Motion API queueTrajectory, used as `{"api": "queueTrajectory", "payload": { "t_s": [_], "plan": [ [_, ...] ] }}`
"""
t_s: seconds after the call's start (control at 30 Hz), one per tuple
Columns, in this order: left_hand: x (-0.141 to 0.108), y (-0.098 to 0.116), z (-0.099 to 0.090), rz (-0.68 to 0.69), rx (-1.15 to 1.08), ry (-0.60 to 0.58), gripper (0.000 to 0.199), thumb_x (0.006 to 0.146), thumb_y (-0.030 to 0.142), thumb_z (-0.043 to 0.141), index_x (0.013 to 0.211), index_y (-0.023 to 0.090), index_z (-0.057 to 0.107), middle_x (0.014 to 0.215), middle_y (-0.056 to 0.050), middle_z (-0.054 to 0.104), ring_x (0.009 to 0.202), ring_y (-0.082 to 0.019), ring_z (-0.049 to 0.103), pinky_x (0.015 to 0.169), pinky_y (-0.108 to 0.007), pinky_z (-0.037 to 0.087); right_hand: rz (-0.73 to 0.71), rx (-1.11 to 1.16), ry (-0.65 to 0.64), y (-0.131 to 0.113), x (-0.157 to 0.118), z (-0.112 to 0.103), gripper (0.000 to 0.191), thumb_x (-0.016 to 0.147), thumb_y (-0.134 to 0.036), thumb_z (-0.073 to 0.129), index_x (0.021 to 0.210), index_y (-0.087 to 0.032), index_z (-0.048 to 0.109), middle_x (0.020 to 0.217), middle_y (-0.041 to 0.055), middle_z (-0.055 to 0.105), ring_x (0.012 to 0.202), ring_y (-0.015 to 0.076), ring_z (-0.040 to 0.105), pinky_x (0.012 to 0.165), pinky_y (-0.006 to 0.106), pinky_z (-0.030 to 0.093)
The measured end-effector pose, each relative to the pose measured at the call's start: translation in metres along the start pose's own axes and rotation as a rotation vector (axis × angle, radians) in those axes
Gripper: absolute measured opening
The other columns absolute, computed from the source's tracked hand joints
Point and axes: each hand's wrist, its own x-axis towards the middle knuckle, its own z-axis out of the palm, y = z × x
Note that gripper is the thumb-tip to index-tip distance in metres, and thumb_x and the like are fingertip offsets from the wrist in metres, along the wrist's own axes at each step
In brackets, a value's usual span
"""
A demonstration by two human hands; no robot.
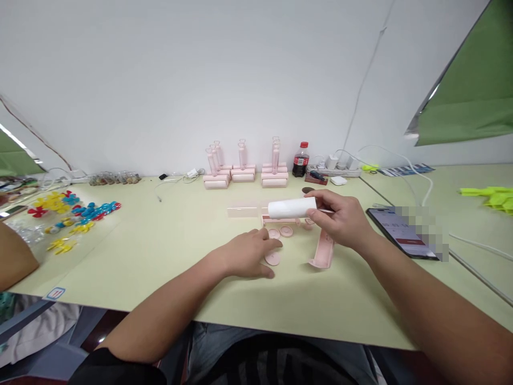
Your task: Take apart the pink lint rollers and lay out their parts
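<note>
My right hand [336, 216] is closed around one end of a smooth white roll [292, 207], held level above the table. My left hand [249, 254] is low over the tabletop, its fingers apart around a round pink disc [272, 259]; whether they touch it I cannot tell. Just beyond those fingers lie another pink disc [286, 231] and one partly covered by the hand. A long pink shell piece [323, 251] rests below my right hand. Behind the roll are a clear plastic piece [242, 212] and a pink part [280, 221], both partly hidden.
Several finished-looking pink roller units [274, 179] stand along the wall beside a cola bottle [300, 159]. A phone [401, 232] lies to the right, near cables and a power strip [340, 172]. Colourful plastic parts [96, 211] and another person's arm [16, 256] are at left.
</note>
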Motion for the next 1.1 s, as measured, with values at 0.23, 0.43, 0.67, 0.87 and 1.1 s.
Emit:
{"api": "queueTrajectory", "payload": {
  "t_s": [0.23,0.43,0.67,0.87,1.1],
  "plan": [
    [0.015,-0.005,0.009,0.12,0.012,0.083,0.023,0.091,0.031,0.047,0.079,0.018,0.062,0.086,-0.006,0.063,0.076,-0.019,0.058,0.067,-0.03,0.04,-0.039,0.004,-0.001,0.002,-0.001,0.002,0.023,0.078,-0.032,0.059,0.095,-0.019,0.066,0.063,-0.0024,0.055,0.052,0.012,0.049,0.051,0.024,0.041],
    [0.019,-0.034,0.01,-0.216,-0.379,0.168,0.028,0.088,0.026,0.04,0.071,0.018,0.061,0.071,-0.001,0.063,0.061,-0.014,0.053,0.053,-0.025,0.035,-0.099,0.05,-0.046,0.006,-0.003,0.004,0.025,0.08,-0.033,0.059,0.098,-0.018,0.065,0.065,-0.0021,0.054,0.053,0.0125,0.05,0.052,0.025,0.042],
    [0.015,-0.061,0.003,-0.423,-0.32,0.117,0.014,0.076,0.024,0.055,0.078,0.018,0.068,0.084,-0.003,0.068,0.071,-0.017,0.06,0.059,-0.027,0.04,-0.124,0.048,-0.07,0.006,-0.002,0.005,0.025,0.08,-0.033,0.059,0.099,-0.018,0.065,0.065,-0.0018,0.056,0.052,0.0125,0.052,0.051,0.024,0.042],
    [0.0,-0.049,-0.013,-0.154,-0.258,0.0,0.038,0.072,0.043,0.067,0.106,0.026,0.064,0.111,-0.004,0.059,0.089,-0.02,0.06,0.071,-0.028,0.044,-0.112,0.025,-0.07,0.006,-0.002,0.004,0.026,0.08,-0.034,0.058,0.099,-0.017,0.065,0.066,-0.0013,0.057,0.053,0.0128,0.052,0.053,0.025,0.042],
    [0.006,-0.045,-0.001,-0.217,-0.281,-0.13,0.03,0.073,0.049,0.065,0.088,0.024,0.06,0.091,-0.002,0.064,0.077,-0.02,0.059,0.061,-0.029,0.039,-0.073,-0.016,-0.144,0.004,-0.001,0.004,0.026,0.081,-0.037,0.058,0.098,-0.019,0.065,0.067,-0.0011,0.059,0.054,0.0129,0.053,0.053,0.025,0.042]
  ]
}}
